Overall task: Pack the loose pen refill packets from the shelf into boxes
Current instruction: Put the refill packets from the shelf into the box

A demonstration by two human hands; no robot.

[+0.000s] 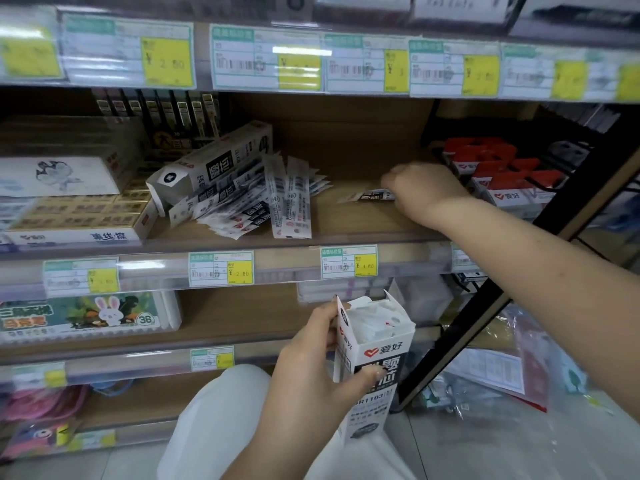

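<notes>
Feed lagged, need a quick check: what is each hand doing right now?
Left hand: grips the open refill box, upright, packets inside.
Right hand: pinches a loose refill packet on the shelf.

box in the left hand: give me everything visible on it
The box is a tall, narrow carton, seemingly thin white card, with a red heart logo, red characters and a black band of large white characters on its front. It stands roughly upright, tilted slightly, in front of the lower shelves. Its top flaps are open and white packets stick up inside, filling it near the rim. The left hand holds it, fingers behind its left edge and thumb across the front. Nothing else touches it.
</notes>
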